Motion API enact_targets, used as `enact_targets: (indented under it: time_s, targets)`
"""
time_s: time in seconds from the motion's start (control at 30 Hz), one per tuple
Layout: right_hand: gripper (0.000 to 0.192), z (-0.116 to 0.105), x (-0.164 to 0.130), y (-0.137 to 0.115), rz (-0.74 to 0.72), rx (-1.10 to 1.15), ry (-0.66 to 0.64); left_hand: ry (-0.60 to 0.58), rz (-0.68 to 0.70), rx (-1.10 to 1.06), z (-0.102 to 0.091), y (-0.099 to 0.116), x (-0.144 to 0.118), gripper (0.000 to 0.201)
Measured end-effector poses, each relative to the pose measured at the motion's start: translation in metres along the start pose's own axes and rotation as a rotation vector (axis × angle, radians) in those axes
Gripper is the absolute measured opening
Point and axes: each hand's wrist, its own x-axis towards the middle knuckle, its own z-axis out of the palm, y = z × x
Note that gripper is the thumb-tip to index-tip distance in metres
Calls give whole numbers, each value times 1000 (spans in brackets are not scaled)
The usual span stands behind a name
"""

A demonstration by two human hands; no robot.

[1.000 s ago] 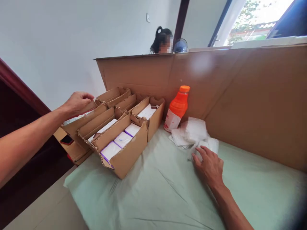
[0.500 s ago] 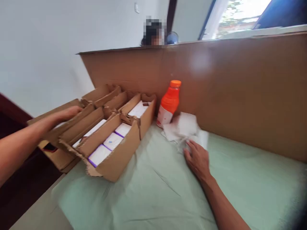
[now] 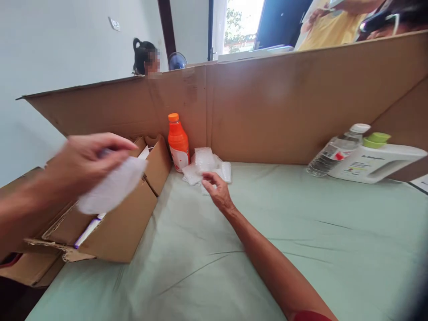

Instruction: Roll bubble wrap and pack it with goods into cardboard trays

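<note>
My left hand (image 3: 90, 156), smeared by motion, is pinched on a white translucent sheet (image 3: 112, 187) that hangs above the cardboard boxes. Blur hides its surface, so I cannot tell whether it is bubble wrap. My right hand (image 3: 217, 191) is at the near edge of a small pile of clear bubble wrap pieces (image 3: 204, 159), fingers slightly bent and apart, holding nothing that I can see. Behind the pile, an orange bottle (image 3: 178, 140) stands upright. Below my left hand, an open cardboard box (image 3: 123, 227) holds white, purple-edged packs (image 3: 87, 232), partly hidden.
A tall cardboard wall (image 3: 267, 111) borders the green-covered table (image 3: 187, 258). Against it at the right, a clear water bottle (image 3: 337, 154) leans on a white jug with a green cap (image 3: 376, 162). Other people are beyond the wall.
My left hand has come up out of the boxes and moved right with the white translucent sheet. My right hand stays by the bubble wrap pile. The view has swung right, showing the bottle and jug.
</note>
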Motion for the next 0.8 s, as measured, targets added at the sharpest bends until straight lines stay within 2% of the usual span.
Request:
enact_targets:
  time_s: [0.03, 0.07, 0.13, 0.2, 0.27, 0.33, 0.37, 0.47, 0.57, 0.7, 0.8]
  targets:
    - [41, 2, -2, -16, -5, 126, -81, -113, 87, -51, 28, 23, 1, 20]
    - [47, 3, -5, -31, -6, 274, -157, -173, 155, -116, 56, 41, 4, 19]
    - [58, 2, -7, -53, 4, 517, -232, -200, 177, -250, 109, 65, 11, 20]
    - [62, -5, -6, -59, 40, 575, -160, -199, 124, -405, 155, 73, 18, 22]
    - [62, -18, 0, -48, 95, 498, -11, -78, 26, -537, 192, 70, 17, 33]
    - [61, -36, 10, -27, 137, 356, 118, 56, -73, -591, 222, 58, 2, 40]
    - [62, -46, 16, -16, 148, 290, 163, 75, -109, -583, 235, 50, -11, 39]
    - [62, -75, 37, 13, 157, 162, 238, 33, -192, -527, 268, 20, -58, 36]
    - [63, -91, 69, 29, 160, 62, 270, 39, -248, -475, 291, -10, -96, 39]
    - [62, -91, 110, 44, 191, -144, 272, 64, -257, -443, 306, -36, -118, 36]
    - [60, -85, 117, 55, 187, -332, 273, 71, -241, -448, 312, -45, -121, 33]
